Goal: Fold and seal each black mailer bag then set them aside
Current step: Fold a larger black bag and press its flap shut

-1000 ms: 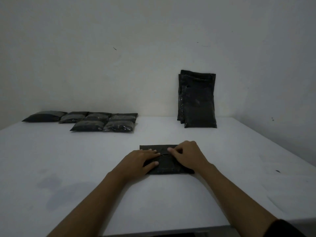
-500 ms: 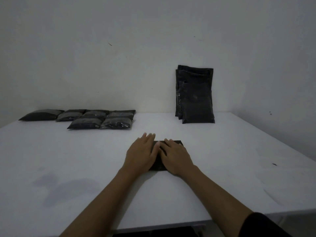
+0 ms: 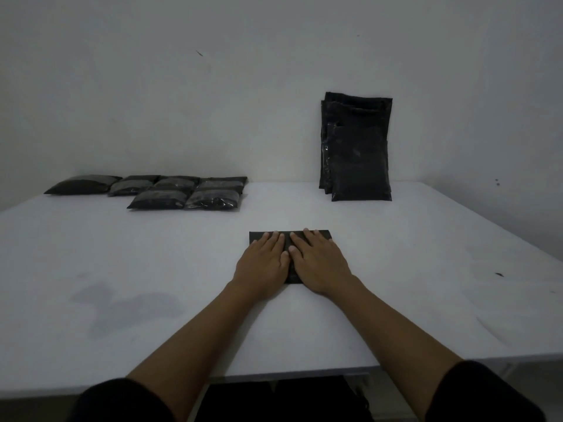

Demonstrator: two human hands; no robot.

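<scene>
A black bag lies flat on the white table, in the middle and a bit near the front edge. Both hands lie on top of it, side by side, with the fingers straight and pointing to the far wall. The left hand covers the left part of the bag. The right hand covers the right part. They press down and grip nothing.

Far off on the left, a group of folded bags lies flat on the table. Far on the right, a stack of unfolded bags stands up and leans on the wall.
</scene>
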